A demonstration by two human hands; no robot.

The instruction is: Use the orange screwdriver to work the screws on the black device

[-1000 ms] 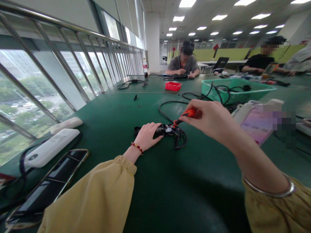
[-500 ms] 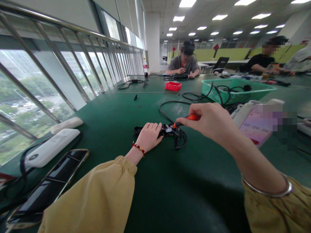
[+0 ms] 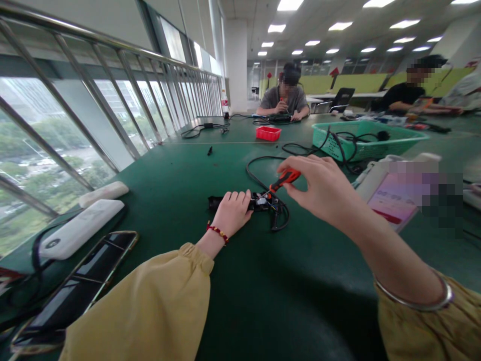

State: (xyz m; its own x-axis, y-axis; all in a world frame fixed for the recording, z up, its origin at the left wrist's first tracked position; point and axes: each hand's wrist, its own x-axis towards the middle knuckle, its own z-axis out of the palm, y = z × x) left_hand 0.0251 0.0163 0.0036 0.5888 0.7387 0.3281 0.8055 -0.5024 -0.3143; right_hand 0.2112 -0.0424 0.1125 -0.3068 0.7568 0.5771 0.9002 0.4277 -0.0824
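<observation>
Holdings: my left hand (image 3: 232, 213), part-closed over black device (image 3: 260, 201) on green table (image 3: 244, 301), likely bracing it; right hand (image 3: 319, 183), loosely curled, tilted screwdriver (image 3: 285, 177) between fingers and thumb, probably for fine control; cable (image 3: 288, 215) looped beside device; red tray (image 3: 268, 136) beyond.

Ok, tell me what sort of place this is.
Probably an open-plan office used as a workroom: yellow-green partitions and a black chair stand in the background, while a red-and-black screwdriver meets an opened black device on the green table.
</observation>
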